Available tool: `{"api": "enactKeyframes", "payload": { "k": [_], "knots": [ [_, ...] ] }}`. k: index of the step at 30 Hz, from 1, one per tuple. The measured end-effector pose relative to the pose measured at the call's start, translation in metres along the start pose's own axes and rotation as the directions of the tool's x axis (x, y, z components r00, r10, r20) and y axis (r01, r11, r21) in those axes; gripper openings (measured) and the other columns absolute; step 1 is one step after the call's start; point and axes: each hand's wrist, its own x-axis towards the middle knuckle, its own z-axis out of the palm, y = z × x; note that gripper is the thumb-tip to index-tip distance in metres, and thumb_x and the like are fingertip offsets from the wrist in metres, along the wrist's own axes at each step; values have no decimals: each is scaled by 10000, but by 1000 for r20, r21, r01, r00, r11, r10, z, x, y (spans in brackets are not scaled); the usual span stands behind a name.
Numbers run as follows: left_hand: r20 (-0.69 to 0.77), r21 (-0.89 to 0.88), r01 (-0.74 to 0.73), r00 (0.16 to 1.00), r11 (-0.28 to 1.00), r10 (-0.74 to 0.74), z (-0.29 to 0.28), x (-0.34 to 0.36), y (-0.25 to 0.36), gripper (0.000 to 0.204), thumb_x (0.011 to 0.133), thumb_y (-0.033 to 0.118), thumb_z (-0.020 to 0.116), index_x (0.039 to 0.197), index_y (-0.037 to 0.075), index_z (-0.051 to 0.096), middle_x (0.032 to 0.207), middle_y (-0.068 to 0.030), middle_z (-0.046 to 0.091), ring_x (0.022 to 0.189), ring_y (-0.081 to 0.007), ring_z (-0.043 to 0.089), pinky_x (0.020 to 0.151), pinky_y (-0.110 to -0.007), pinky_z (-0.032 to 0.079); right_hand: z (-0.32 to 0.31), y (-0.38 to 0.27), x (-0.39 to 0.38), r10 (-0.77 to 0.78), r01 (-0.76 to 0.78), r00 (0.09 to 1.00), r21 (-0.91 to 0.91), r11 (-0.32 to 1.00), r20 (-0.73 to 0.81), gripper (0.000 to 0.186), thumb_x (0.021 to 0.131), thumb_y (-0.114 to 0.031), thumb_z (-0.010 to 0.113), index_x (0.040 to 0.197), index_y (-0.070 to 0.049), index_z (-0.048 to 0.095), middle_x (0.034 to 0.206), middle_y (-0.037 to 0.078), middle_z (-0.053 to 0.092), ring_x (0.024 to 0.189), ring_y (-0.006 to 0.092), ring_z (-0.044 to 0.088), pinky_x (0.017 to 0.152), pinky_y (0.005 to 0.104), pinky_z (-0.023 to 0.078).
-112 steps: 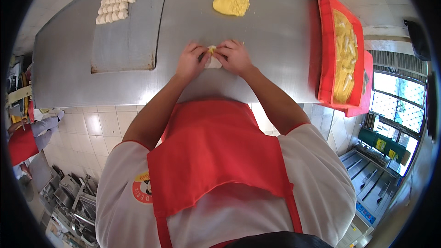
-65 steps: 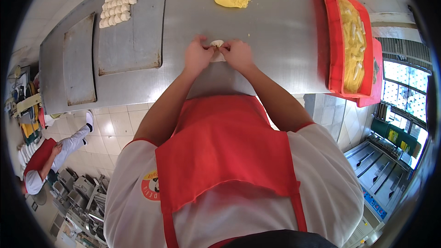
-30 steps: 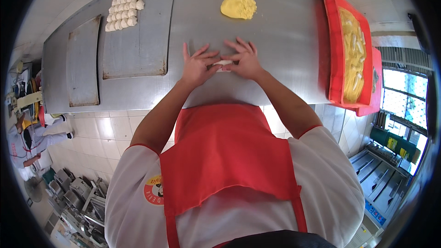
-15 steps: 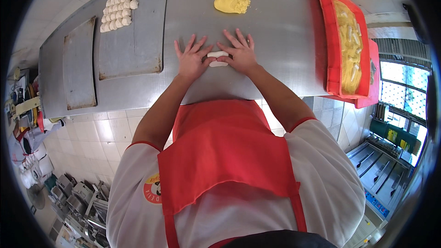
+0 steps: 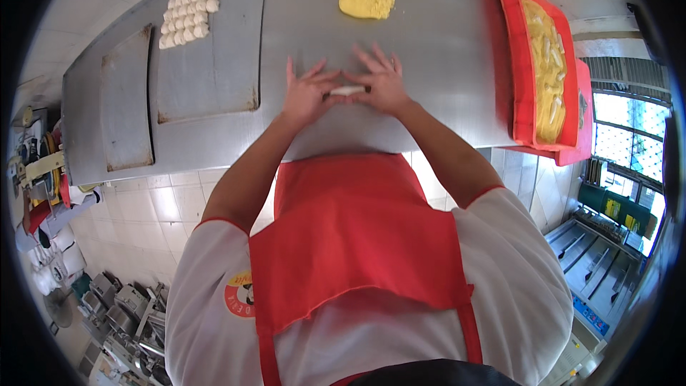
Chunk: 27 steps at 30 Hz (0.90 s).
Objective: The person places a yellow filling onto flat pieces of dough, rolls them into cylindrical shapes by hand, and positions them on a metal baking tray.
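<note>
A small white roll of dough [image 5: 348, 90] lies crosswise between my hands, over the metal table [image 5: 314, 144]. My left hand [image 5: 309, 97] has its thumb and index finger closed on the roll's left end, the other fingers spread. At the right end, my right hand [image 5: 388, 91] grips it the same way, thumb on the near side. The fingertips are slightly blurred and cover both ends. Farther off on the table sits a mound of yellow crumbly dough [image 5: 366, 0].
To the left lie two worn metal trays [image 5: 207, 86]. Several rows of white dough pieces [image 5: 189, 16] stand on one. A red crate [image 5: 525, 118] with yellow crumbs and white rolls is at the right end. The table's near edge runs along my red apron [image 5: 357, 243].
Thumbs and fingers have closed in around the dough, which now shows as one thin roll; before, a second pale strip showed below the thumbs. The view has shifted slightly.
</note>
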Motion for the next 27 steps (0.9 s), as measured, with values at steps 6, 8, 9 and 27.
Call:
{"api": "enactKeyframes", "payload": {
  "k": [6,8,9,27],
  "knots": [
    [-229,121,15,973,993,13,12,-6,-2,515,914,526,784,1393,341,742,1583,42,613,1542,-265,483,1252,-786,33,16,-6,-10,3,1,997,-51,999,75,691,849,-730,744,1451,-392,708,1787,-54,310,1672,345,181,1312,662,86],
    [-77,52,-21,997,998,25,2,-8,-1,518,922,533,775,1400,335,737,1584,40,612,1553,-263,467,1255,-781,35,-1,-15,-18,14,-15,981,3,1000,195,692,859,-729,733,1459,-386,701,1787,-47,309,1670,346,185,1307,670,103],
    [9,12,-34,999,999,34,-1,-12,3,520,926,536,770,1403,333,734,1584,39,611,1558,-262,459,1257,-779,36,3,-11,-18,37,-36,994,-17,999,107,694,857,-733,732,1457,-386,702,1785,-49,315,1671,344,183,1310,667,99],
    [-40,0,13,999,1000,-13,16,-28,9,557,970,514,741,1466,266,693,1620,10,579,1585,-265,420,1259,-768,11,12,-24,-40,55,-55,997,-16,998,51,566,910,-663,732,1395,-370,750,1752,-63,384,1654,315,252,1288,671,155]
  ]
}}
